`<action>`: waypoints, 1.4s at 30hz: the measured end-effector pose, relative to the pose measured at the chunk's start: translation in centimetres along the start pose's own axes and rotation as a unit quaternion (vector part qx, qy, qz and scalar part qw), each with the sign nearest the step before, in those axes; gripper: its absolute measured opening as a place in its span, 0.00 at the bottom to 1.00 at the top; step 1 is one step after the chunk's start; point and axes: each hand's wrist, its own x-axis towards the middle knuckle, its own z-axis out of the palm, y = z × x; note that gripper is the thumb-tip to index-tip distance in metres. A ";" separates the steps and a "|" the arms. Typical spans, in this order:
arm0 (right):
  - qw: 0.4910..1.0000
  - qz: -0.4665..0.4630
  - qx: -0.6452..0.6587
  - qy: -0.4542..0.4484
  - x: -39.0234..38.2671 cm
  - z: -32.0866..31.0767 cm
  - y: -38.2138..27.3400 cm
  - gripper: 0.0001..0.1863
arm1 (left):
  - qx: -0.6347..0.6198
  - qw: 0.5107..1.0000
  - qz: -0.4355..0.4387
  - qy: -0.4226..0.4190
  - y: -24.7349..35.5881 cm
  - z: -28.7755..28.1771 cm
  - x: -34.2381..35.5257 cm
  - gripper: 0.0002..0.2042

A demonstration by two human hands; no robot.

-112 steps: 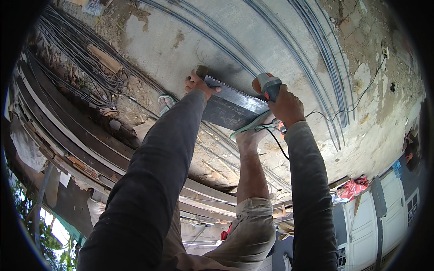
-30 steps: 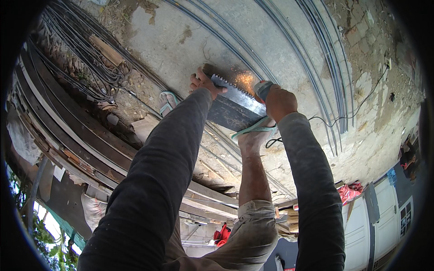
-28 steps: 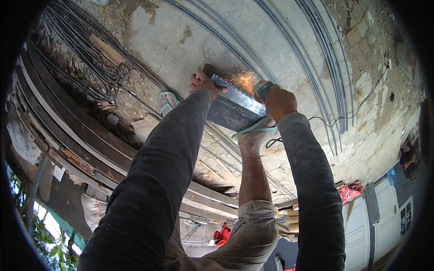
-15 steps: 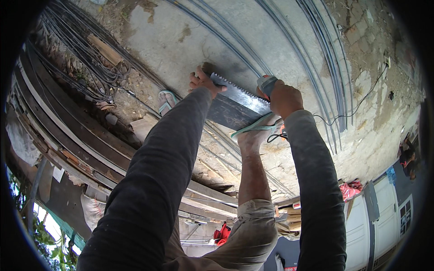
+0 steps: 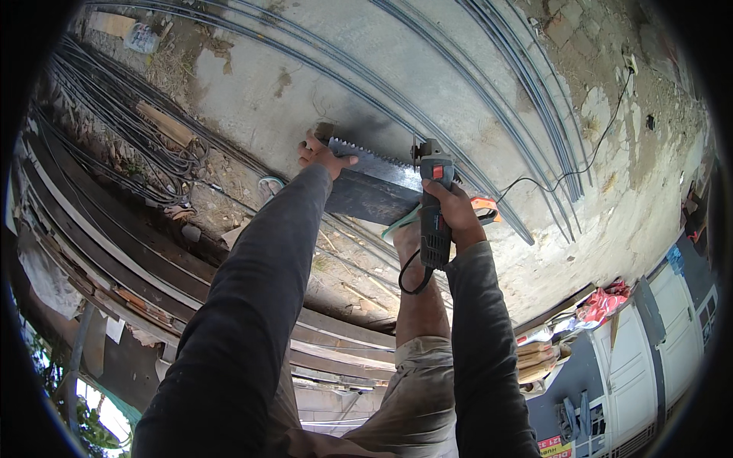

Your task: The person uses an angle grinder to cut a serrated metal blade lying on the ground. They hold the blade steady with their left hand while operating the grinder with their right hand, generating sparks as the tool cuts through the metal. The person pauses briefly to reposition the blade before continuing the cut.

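Observation:
A dark steel plate (image 5: pixel 372 197) with a saw-toothed upper edge lies on the concrete ground. My left hand (image 5: pixel 321 153) presses on its left end, fingers over the toothed edge. My right hand (image 5: pixel 450 210) is closed around the body of a blue-grey angle grinder (image 5: pixel 434 200), whose head sits at the plate's right end. The grinder's black cord (image 5: pixel 412 276) loops down below my wrist. My right foot in a green-strapped sandal (image 5: pixel 403 227) rests against the plate's lower edge. An orange object (image 5: pixel 486 208) shows just right of my right hand.
Long thin steel rods (image 5: pixel 489 99) curve across the concrete beyond the plate. Stacked flat steel bars (image 5: pixel 153 259) and bundled wire (image 5: pixel 130 130) lie at the left. A black cable (image 5: pixel 580 164) runs off right. White metal doors (image 5: pixel 641 351) and red cloth (image 5: pixel 603 305) sit at lower right.
The grinder has come off the plate's top edge to its right end, and the sparks seen a second ago are gone. My left hand stays on the plate.

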 end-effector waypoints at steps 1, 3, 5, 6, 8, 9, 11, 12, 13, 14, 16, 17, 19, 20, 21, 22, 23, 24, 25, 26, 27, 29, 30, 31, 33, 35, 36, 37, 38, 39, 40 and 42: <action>0.997 0.022 0.077 -0.002 -1.0 0.4 0.1 0.24 | 0.002 1.000 0.006 0.001 0.0 0.2 0.1 0.69; 0.992 0.014 0.123 0.003 -1.3 0.3 0.8 0.24 | 0.006 1.000 0.013 0.006 -0.3 0.5 0.5 0.69; 0.988 0.007 0.153 0.007 -1.3 0.1 1.1 0.25 | 0.016 1.000 0.019 0.010 -0.4 0.7 0.7 0.69; 0.989 0.005 0.148 -0.003 -1.1 -0.2 1.2 0.25 | 0.023 0.999 0.022 0.012 -0.5 0.8 0.8 0.70; 0.991 0.001 0.133 -0.020 -0.8 -0.7 1.2 0.26 | 0.029 0.999 0.022 0.014 -0.4 1.0 1.0 0.70; 0.990 0.001 0.140 -0.021 -0.7 -0.9 1.3 0.26 | 0.029 0.999 0.019 0.014 -0.3 1.1 1.1 0.70; 0.989 0.002 0.149 -0.026 -0.8 -0.6 1.3 0.27 | 0.024 0.999 0.019 0.020 -0.9 1.4 1.7 0.70; 0.990 -0.001 0.140 -0.021 -0.7 -0.5 1.3 0.27 | 0.021 0.999 0.024 0.026 -1.2 1.5 2.0 0.70; 0.991 -0.002 0.132 -0.016 -0.6 -0.4 1.5 0.27 | 0.020 0.999 0.028 0.030 -1.2 1.5 1.9 0.70; 0.992 -0.003 0.123 -0.011 -0.4 -0.4 1.7 0.27 | 0.027 0.999 0.031 0.024 -1.1 1.5 1.9 0.71; 0.993 0.000 0.116 -0.011 -0.2 -0.5 1.8 0.27 | 0.042 0.998 0.034 0.014 -1.0 1.4 1.9 0.73; 0.994 0.002 0.113 -0.011 -0.2 -0.5 1.8 0.28 | 0.039 0.999 0.034 0.016 -1.1 1.3 1.8 0.74; 0.994 0.014 0.111 -0.013 -0.2 -0.4 1.7 0.28 | 0.032 0.999 0.034 0.019 -1.1 1.2 1.7 0.74; 0.994 0.020 0.110 -0.014 -0.2 -0.4 1.5 0.28 | 0.032 0.999 0.028 0.014 -1.1 1.1 1.7 0.74; 0.994 0.017 0.110 -0.019 -0.1 -0.4 1.5 0.28 | 0.032 0.999 0.023 0.009 -1.0 1.1 1.7 0.74; 0.994 0.015 0.109 -0.022 0.0 -0.5 1.6 0.28 | 0.033 0.999 0.018 0.003 -0.9 1.1 1.7 0.74; 0.994 0.013 0.109 -0.025 0.2 -0.6 1.8 0.27 | 0.031 0.999 0.015 0.000 -0.8 1.1 1.7 0.74; 0.994 0.009 0.103 -0.027 0.6 -0.7 2.2 0.27 | 0.030 0.999 0.013 -0.002 -0.8 1.1 1.7 0.75; 0.995 0.003 0.097 -0.029 0.9 -0.7 2.6 0.27 | 0.028 1.000 0.012 -0.003 -0.8 1.1 1.8 0.75; 0.995 -0.002 0.092 -0.031 1.3 -0.8 3.1 0.27 | 0.031 0.999 0.019 0.006 -0.9 1.1 1.8 0.74; 0.996 0.000 0.089 -0.027 1.7 -0.8 3.5 0.26 | 0.033 0.999 0.027 0.015 -1.0 1.2 1.7 0.74; 0.996 0.007 0.085 -0.019 1.8 -0.8 3.6 0.26 | 0.035 0.999 0.033 0.021 -0.9 1.1 1.5 0.74; 0.995 0.006 0.092 -0.027 1.8 -0.8 3.7 0.25 | 0.034 0.999 0.032 0.019 -0.9 1.0 1.4 0.73; 0.994 0.006 0.099 -0.034 1.8 -0.8 3.6 0.24 | 0.033 0.999 0.032 0.016 -0.7 1.0 1.2 0.73; 0.994 0.006 0.105 -0.035 1.9 -1.0 3.6 0.23 | 0.040 0.999 0.021 0.003 -0.1 0.9 1.1 0.73; 0.995 0.003 0.099 -0.028 2.0 -0.8 3.5 0.23 | 0.045 0.999 0.015 0.006 -0.6 1.0 1.5 0.72; 0.994 0.007 0.107 -0.037 2.0 -0.8 3.5 0.22 | 0.048 0.999 0.018 0.014 -0.8 1.1 1.7 0.72; 0.992 0.011 0.114 -0.045 1.4 -0.7 2.7 0.22 | 0.051 0.998 0.020 0.021 -0.9 1.2 1.8 0.72; 0.991 0.015 0.122 -0.054 1.1 -0.7 2.3 0.22 | 0.051 0.998 0.017 0.020 -1.0 1.2 1.9 0.72; 0.993 0.007 0.112 -0.046 1.7 -0.6 3.0 0.22 | 0.050 0.998 0.013 0.020 -1.1 1.3 1.9 0.72; 0.994 -0.002 0.104 -0.036 2.3 -0.5 3.5 0.21 | 0.051 0.998 0.012 0.018 -1.0 1.3 1.9 0.72; 0.995 -0.005 0.099 -0.023 3.0 -0.9 4.6 0.21 | 0.033 0.999 0.029 0.018 -0.8 1.4 1.7 0.72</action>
